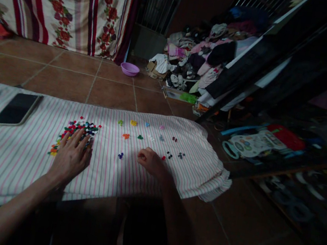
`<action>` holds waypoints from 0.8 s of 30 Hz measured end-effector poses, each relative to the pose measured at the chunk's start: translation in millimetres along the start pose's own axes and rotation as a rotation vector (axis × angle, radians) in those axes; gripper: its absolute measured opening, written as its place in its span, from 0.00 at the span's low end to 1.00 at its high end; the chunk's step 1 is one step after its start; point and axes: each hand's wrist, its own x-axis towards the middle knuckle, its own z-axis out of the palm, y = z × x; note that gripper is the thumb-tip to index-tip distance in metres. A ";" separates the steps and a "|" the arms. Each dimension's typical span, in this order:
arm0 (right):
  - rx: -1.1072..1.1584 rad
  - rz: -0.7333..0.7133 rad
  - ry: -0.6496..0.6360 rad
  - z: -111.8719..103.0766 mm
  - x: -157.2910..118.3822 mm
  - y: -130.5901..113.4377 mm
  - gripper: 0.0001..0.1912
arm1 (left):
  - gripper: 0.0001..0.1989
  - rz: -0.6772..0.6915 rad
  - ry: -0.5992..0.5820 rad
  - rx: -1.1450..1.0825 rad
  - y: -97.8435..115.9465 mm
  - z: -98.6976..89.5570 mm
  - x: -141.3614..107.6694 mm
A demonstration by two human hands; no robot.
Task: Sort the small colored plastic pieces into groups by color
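Note:
My left hand [70, 157] lies over a heap of small mixed-colour pieces [87, 127], its fingers stretched out and resting on them. The pieces look like little beads or pegs, too small to tell exactly. To the right, my right hand [151, 163] is closed, its fingers curled together above the striped cloth [100, 179]; whatever they hold, if anything, is hidden. Around it sit small groups sorted by colour: orange pieces [125, 136], dark green pieces [140, 137], dark blue pieces [120, 156], grey pieces [181, 155] and black pieces [169, 155]. A red piece [163, 158] lies beside my right wrist.
Farther back on the cloth are yellow pieces [133, 123] and light green pieces [120, 122]. A phone [17, 109] lies at the left. Beyond the table, a purple basin [129, 69] and a pile of clothes [202, 58] rest on the tiled floor.

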 end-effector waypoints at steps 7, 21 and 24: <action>0.023 -0.009 -0.024 6.2 2.0 -8.9 0.04 | 0.20 0.007 0.015 0.021 -0.2 -0.4 -0.2; 0.049 0.018 0.153 -27.9 -7.2 25.9 0.08 | 0.19 0.003 0.033 -0.004 -0.7 -2.5 3.0; -0.059 0.189 0.242 -43.6 -20.5 50.8 0.09 | 0.19 0.003 0.032 -0.014 -1.8 -3.2 2.8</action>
